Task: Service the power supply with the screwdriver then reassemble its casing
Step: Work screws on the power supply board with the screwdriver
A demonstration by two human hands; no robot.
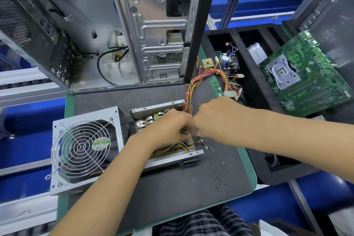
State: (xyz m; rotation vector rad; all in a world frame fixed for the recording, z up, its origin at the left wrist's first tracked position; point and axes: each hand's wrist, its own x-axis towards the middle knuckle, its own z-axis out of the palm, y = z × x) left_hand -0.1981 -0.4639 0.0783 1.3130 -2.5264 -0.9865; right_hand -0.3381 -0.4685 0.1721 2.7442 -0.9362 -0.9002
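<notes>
The power supply (164,136) is lying open on the dark, slightly grainy mat (172,182) in the middle of the worktop, its thin grey sheet-metal tray showing round capacitors and a brownish circuit board. The left hand (168,128) is resting inside the tray with fingers bent down over the board, covering most of the parts; whether it is gripping anything cannot be told. The right hand (212,117) is curling round the screwdriver (197,139), of which only a thin dark shaft is showing below the fingers, angling toward the tray's near right corner. The handle is hidden in the fist. A few small shiny screws (204,143) are lying on the mat just beside that corner. A bundle of coloured wires (206,78) is looping from the tray's far right corner toward the black foam tray (268,176). Just left of the supply, the boxy metal cover (84,151) is sitting with its round wire fan grille facing up. Behind, an upright stamped-steel computer case (153,28) is standing open. A green circuit board (306,74) is leaning on the foam tray, its right edge cut off.
</notes>
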